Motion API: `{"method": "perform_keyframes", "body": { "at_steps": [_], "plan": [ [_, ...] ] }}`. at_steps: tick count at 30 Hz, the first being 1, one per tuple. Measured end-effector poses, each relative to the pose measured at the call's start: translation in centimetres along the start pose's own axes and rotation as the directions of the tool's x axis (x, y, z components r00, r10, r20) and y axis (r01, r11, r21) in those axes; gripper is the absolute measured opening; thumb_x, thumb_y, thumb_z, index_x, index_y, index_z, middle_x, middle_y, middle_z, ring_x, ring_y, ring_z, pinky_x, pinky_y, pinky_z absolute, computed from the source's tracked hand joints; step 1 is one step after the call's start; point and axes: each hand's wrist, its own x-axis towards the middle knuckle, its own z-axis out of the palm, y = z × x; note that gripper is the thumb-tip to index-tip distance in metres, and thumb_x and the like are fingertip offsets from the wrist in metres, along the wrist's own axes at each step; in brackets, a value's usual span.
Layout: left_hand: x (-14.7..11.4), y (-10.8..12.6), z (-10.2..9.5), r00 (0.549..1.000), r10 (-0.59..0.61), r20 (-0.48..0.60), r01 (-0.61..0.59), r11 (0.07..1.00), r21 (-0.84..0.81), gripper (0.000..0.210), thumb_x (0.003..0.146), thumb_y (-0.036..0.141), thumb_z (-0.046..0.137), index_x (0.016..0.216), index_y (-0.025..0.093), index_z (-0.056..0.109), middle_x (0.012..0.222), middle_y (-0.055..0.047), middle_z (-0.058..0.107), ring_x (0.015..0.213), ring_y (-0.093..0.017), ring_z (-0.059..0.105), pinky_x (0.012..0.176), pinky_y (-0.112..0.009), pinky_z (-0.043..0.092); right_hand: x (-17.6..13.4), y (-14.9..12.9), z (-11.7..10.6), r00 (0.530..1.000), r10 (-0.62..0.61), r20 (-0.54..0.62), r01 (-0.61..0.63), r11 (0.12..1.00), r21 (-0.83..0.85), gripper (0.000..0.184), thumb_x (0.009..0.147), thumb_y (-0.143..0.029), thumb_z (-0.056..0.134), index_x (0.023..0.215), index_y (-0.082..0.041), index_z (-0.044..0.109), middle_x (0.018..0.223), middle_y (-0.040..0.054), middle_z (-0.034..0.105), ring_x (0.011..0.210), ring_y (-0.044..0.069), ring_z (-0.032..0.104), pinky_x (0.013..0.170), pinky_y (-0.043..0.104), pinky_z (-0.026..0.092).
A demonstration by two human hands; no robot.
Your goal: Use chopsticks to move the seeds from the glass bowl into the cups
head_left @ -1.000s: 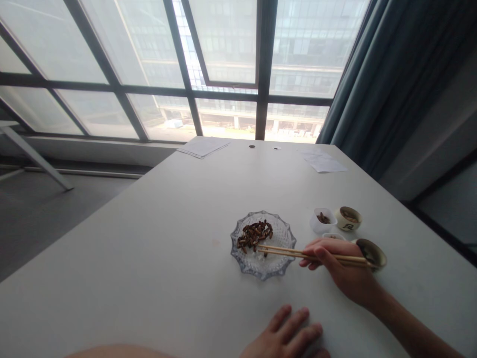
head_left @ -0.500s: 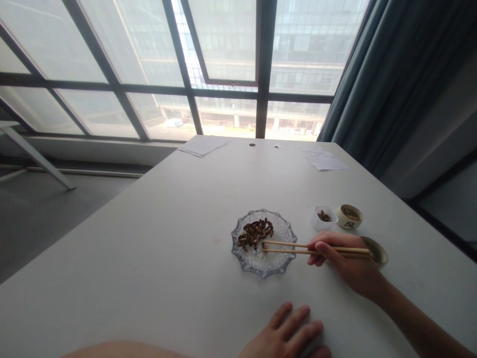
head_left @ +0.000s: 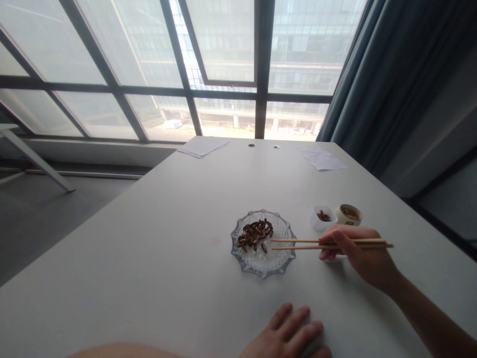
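Observation:
My right hand point(head_left: 357, 253) is closed round a pair of wooden chopsticks point(head_left: 301, 244). Their tips are spread apart over the right half of a scalloped glass plate point(head_left: 263, 271), with nothing between them. Several small brown, oblong pieces point(head_left: 257, 232), which look like seeds or pupae, are heaped on the plate's left half. One such piece point(head_left: 264, 247) lies a little apart from the heap, left of the tips. My left hand point(head_left: 288, 335) rests on the table in front of the plate, fingers spread and holding nothing.
Behind my right hand stand a small white plastic cup point(head_left: 321, 219) with brown pieces in it and a cream bowl point(head_left: 349, 214). Sheets of paper lie at the far left point(head_left: 203, 146) and far right point(head_left: 322, 158) of the white table point(head_left: 149, 238).
My right hand has drawn the chopsticks back to the right. Their tips, earlier on either side of one brown piece, are now clear of it. My left hand has stayed put.

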Motion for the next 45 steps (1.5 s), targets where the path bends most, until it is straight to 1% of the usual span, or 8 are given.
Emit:
{"method": "perform_keyframes", "body": {
  "at_steps": [5,11,18,24,28,34,41,45],
  "plan": [
    [0.2,0.0,0.0,0.998,-0.019,-0.054,0.02,1.0,0.011,0.034,0.113,0.047,0.051,0.144,0.039,0.063,0.151,0.005,0.059,0.133,-0.021,0.058,0.112,-0.037,0.047,-0.3,0.9,1.3,0.998,0.013,0.056,-0.017,0.998,0.061,0.044,0.099,-0.055,0.069,0.085,-0.016,0.082,0.068,0.0115,0.08,0.057,0.024,0.079,0.052,0.028,0.065],
    [-0.2,0.1,0.3,1.0,0.001,0.007,-0.001,1.0,0.005,0.037,0.114,0.047,0.049,0.148,0.039,0.059,0.156,0.003,0.054,0.136,-0.022,0.056,0.113,-0.039,0.047,-0.8,2.2,2.5,0.998,0.05,0.042,-0.054,0.994,0.092,0.038,0.101,-0.049,0.068,0.089,-0.016,0.082,0.075,0.0113,0.081,0.063,0.024,0.08,0.056,0.029,0.065],
    [-0.1,0.1,0.4,1.0,-0.008,-0.004,0.008,1.0,-0.005,0.036,0.113,0.046,0.052,0.147,0.038,0.059,0.156,0.003,0.054,0.137,-0.022,0.055,0.114,-0.039,0.046,-0.8,1.9,2.9,0.972,-0.233,0.022,0.233,0.959,-0.162,0.048,0.107,-0.042,0.057,0.069,-0.018,0.074,0.058,0.002,0.065,0.048,0.011,0.055,0.048,0.024,0.044],
    [0.1,-0.1,0.0,1.0,-0.004,0.001,0.004,1.0,-0.003,0.035,0.113,0.045,0.052,0.147,0.038,0.06,0.155,0.003,0.055,0.136,-0.022,0.057,0.113,-0.038,0.047,-1.1,2.2,3.9,0.952,-0.285,-0.114,0.277,0.957,-0.081,0.045,0.108,-0.038,0.054,0.073,-0.019,0.075,0.059,0.0003,0.06,0.045,0.01,0.047,0.045,0.025,0.037],
    [0.3,-0.2,-0.4,1.0,-0.011,-0.027,0.011,1.0,-0.003,0.034,0.114,0.046,0.05,0.144,0.038,0.063,0.151,0.004,0.059,0.133,-0.022,0.058,0.111,-0.038,0.048,-1.2,0.1,1.2,0.929,-0.285,-0.237,0.26,0.956,-0.134,0.04,0.106,-0.04,0.059,0.076,-0.021,0.078,0.071,0.0047,0.069,0.048,0.012,0.054,0.043,0.026,0.04],
    [0.4,-0.1,-0.2,0.996,-0.029,-0.085,0.028,1.0,-0.007,0.031,0.112,0.045,0.055,0.141,0.038,0.065,0.147,0.005,0.062,0.131,-0.02,0.059,0.112,-0.037,0.047,-0.8,-3.8,-5.8,0.795,-0.326,-0.512,0.021,0.858,-0.514,0.026,0.099,-0.045,0.07,0.083,-0.027,0.08,0.061,0.0024,0.065,0.05,0.016,0.061,0.046,0.028,0.048],
    [0.6,-0.3,-0.2,0.993,-0.031,-0.111,0.029,0.999,-0.016,0.029,0.111,0.043,0.059,0.137,0.037,0.068,0.144,0.005,0.064,0.13,-0.02,0.059,0.116,-0.038,0.043,-0.3,-5.1,-6.3,0.859,-0.187,-0.477,-0.093,0.858,-0.504,0.036,0.097,-0.052,0.071,0.084,-0.02,0.081,0.073,0.0086,0.079,0.055,0.019,0.073,0.051,0.028,0.06],
    [0.1,-0.1,0.2,0.997,-0.017,-0.073,0.015,1.0,-0.023,0.032,0.111,0.044,0.058,0.141,0.036,0.064,0.15,0.003,0.06,0.134,-0.021,0.057,0.117,-0.039,0.043,-0.6,-4.5,-4.2,0.906,-0.194,-0.377,0.043,0.926,-0.374,0.03,0.097,-0.05,0.072,0.089,-0.022,0.082,0.075,0.0072,0.08,0.06,0.02,0.076,0.054,0.027,0.063]
  ]
}}
